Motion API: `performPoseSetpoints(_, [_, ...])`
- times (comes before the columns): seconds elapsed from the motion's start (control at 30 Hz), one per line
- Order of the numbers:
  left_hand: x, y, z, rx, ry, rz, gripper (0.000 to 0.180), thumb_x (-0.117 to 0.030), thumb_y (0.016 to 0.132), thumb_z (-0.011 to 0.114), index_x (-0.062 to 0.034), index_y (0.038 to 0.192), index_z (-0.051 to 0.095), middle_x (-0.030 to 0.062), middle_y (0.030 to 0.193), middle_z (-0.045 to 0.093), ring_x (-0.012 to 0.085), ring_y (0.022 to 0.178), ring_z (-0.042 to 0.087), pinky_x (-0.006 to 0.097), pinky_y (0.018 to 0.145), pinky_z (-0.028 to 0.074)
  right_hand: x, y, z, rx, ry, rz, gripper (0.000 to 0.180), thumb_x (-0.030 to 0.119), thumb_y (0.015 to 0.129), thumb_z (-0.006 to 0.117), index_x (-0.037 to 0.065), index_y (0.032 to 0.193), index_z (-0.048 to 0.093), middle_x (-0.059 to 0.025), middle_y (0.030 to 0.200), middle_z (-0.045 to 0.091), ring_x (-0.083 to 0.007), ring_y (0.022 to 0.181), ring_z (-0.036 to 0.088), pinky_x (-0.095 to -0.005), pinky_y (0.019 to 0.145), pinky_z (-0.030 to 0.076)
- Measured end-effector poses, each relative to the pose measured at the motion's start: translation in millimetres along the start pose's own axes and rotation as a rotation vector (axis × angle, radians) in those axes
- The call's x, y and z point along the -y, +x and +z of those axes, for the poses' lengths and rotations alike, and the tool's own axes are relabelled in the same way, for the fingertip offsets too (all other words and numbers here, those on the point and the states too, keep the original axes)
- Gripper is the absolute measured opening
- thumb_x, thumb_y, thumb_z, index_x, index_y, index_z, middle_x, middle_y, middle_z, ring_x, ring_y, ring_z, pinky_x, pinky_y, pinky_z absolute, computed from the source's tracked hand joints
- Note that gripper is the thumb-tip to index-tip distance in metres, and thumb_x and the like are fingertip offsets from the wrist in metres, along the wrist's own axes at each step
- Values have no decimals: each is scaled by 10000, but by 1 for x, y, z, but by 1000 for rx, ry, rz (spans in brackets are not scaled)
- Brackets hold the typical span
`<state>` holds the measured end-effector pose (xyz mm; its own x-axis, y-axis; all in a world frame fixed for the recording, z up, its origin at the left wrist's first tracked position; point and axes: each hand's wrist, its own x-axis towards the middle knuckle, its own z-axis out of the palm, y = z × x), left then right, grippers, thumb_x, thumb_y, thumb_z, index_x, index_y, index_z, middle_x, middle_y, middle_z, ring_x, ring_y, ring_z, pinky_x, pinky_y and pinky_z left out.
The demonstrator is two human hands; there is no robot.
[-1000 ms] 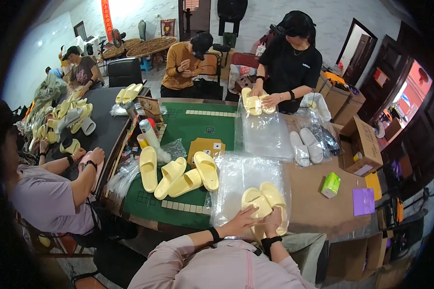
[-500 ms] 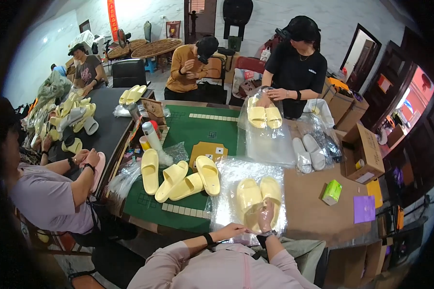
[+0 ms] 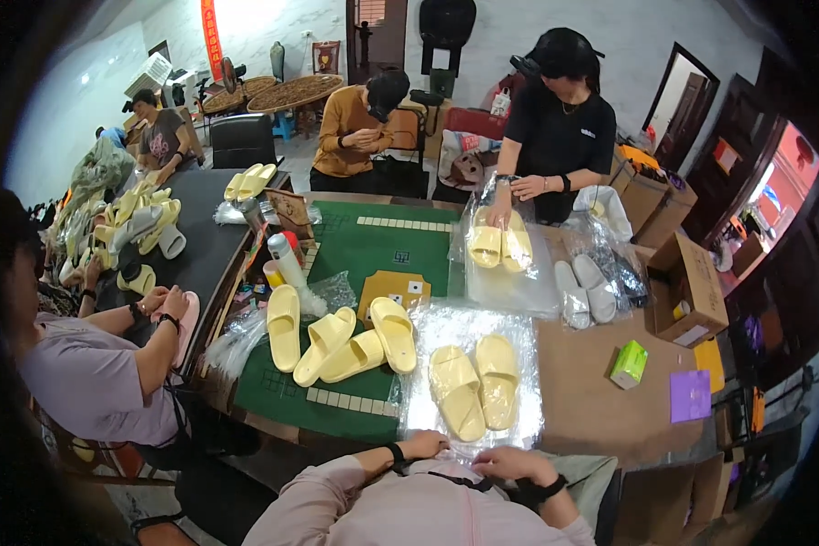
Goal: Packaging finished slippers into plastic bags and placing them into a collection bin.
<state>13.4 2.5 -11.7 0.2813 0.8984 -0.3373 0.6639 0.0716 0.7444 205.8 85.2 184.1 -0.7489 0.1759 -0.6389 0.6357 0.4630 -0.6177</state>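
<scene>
A pair of pale yellow slippers (image 3: 498, 382) lies side by side inside a clear plastic bag on the near edge of the table, on top of shiny plastic sheets (image 3: 524, 329). My left hand (image 3: 425, 444) pinches the bag's near edge, below the slippers' heels. On the other side of the same edge, my right hand (image 3: 511, 462) has its fingers closed on the plastic. To the left lie several loose yellow slippers (image 3: 283, 328), overlapping on a green mat (image 3: 278, 382).
Across the table a person in black handles yellow slippers (image 3: 500, 244) in a bag. White slippers (image 3: 595, 289), a green packet (image 3: 629, 364), a purple sheet (image 3: 691, 396) and an open carton (image 3: 687, 289) stand right. A person at left holds a pink slipper (image 3: 187, 323).
My right hand has drawn out of the bag, back to its near edge. The slippers inside have spread apart and turned slightly. The person opposite has reached down onto their slippers.
</scene>
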Motion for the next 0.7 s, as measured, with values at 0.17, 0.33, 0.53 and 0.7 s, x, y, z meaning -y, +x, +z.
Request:
performPoseSetpoints(0.17, [56, 32, 38, 8, 125, -7, 305, -317, 819, 460, -67, 833, 634, 176, 810, 621, 368, 762, 589, 466, 686, 452, 111, -58, -69, -385, 363, -607, 217, 85, 808, 597, 22, 1015, 584, -108, 971, 584, -197, 902, 559, -291, 753, 442])
performPoseSetpoints(0.33, [29, 11, 1, 24, 226, 190, 263, -291, 789, 493, -91, 894, 626, 160, 863, 598, 347, 821, 576, 465, 711, 448, 185, -83, -90, 78, 770, -1521, 246, 108, 853, 554, -52, 1040, 542, -236, 1102, 485, -310, 928, 519, -384, 788, 418])
performPoseSetpoints(0.53, [33, 7, 6, -6, 185, 94, 241, -274, 795, 498, -140, 938, 638, 124, 902, 603, 319, 876, 566, 439, 763, 442, 266, -110, -24, 17, 1639, -1943, 271, 120, 870, 530, -97, 1032, 547, -205, 974, 552, -279, 858, 554, -331, 742, 444])
performPoseSetpoints(0.7, [29, 3, 6, -33, 205, 78, 248, -271, 812, 474, -147, 946, 641, 114, 909, 614, 309, 869, 573, 460, 772, 430, 268, -112, -36, 87, 1721, -1843, 229, 119, 839, 577, -86, 939, 570, -154, 865, 549, -240, 739, 548, -312, 591, 432])
